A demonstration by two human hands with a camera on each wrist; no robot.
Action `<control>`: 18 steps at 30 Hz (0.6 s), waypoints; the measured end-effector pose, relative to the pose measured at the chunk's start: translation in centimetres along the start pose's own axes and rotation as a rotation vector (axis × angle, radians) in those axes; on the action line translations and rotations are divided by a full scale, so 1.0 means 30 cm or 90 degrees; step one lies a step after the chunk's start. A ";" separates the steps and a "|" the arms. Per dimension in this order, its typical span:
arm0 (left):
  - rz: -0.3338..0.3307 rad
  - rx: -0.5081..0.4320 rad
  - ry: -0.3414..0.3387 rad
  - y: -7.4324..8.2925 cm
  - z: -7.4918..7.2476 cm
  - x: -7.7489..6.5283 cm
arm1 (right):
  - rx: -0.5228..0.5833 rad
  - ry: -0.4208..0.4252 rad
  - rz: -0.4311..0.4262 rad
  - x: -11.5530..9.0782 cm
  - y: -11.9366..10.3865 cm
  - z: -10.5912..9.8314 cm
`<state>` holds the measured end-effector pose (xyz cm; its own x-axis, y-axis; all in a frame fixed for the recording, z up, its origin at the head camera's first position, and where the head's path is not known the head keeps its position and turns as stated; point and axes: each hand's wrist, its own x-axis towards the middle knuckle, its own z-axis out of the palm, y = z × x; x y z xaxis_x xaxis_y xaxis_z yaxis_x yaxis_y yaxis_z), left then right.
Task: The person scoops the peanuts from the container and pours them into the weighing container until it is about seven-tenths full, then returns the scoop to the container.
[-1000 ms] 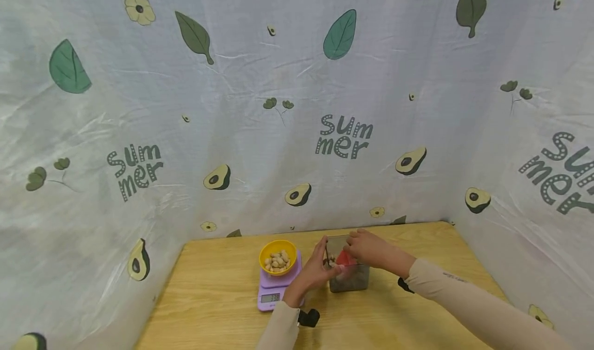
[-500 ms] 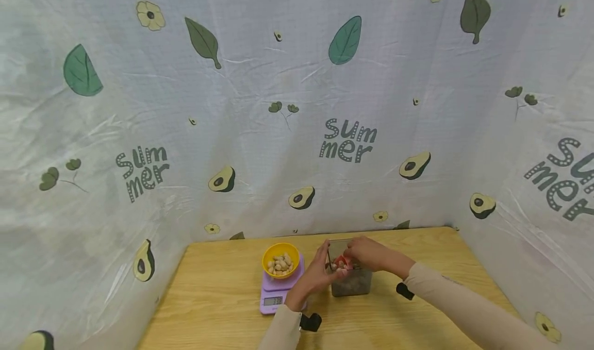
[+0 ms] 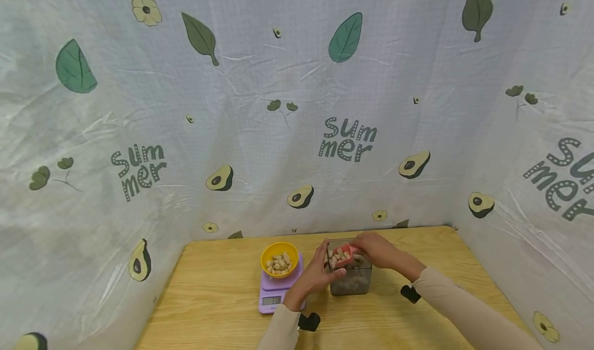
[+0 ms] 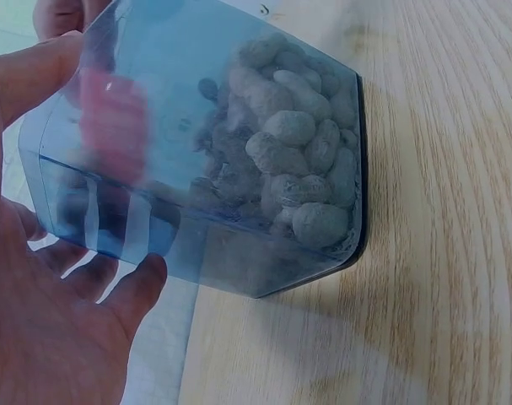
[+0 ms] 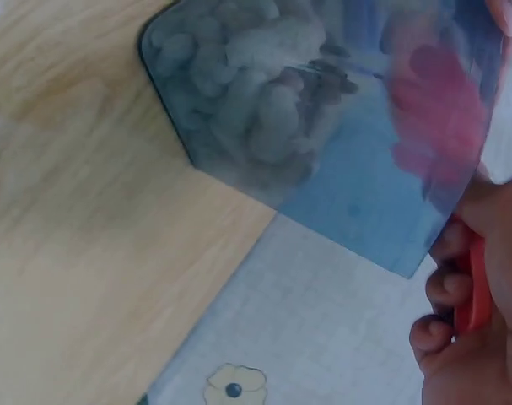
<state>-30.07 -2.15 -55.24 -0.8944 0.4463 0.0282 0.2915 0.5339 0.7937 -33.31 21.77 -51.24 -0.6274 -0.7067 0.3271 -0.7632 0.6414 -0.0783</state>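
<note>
My left hand (image 3: 315,277) grips a clear, bluish-grey plastic container (image 3: 351,284), with the thumb on its near wall and the fingers on its left side. Unshelled peanuts (image 4: 289,131) fill the container's lower part. Over its top, my right hand (image 3: 378,250) holds a red scoop (image 3: 350,260) by the handle (image 5: 476,291). Several peanuts lie in the scoop's bowl, which is at the container's mouth. Through the wall in the left wrist view, the scoop shows as a blurred red shape.
Left of the container, a yellow bowl (image 3: 278,276) with peanuts stands on a purple kitchen scale (image 3: 284,284) with a lit display. All of it is on a wooden table (image 3: 218,283), backed and flanked by a printed white curtain (image 3: 250,149).
The scoop has come up from within the container to its mouth, level and with peanuts in it. My right hand has shifted slightly right; my left hand keeps its grip.
</note>
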 end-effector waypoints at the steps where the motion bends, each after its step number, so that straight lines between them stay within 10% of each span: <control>1: -0.002 0.002 0.000 0.000 0.000 -0.001 | -0.009 0.008 0.012 -0.001 -0.002 0.001; 18: 0.007 -0.003 0.001 -0.001 0.000 -0.011 | 0.038 0.085 0.061 -0.065 0.001 0.028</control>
<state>-29.79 -2.32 -55.27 -0.8918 0.4509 0.0378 0.2996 0.5259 0.7960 -32.24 22.92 -52.68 -0.6751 -0.5943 0.4371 -0.7107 0.6828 -0.1695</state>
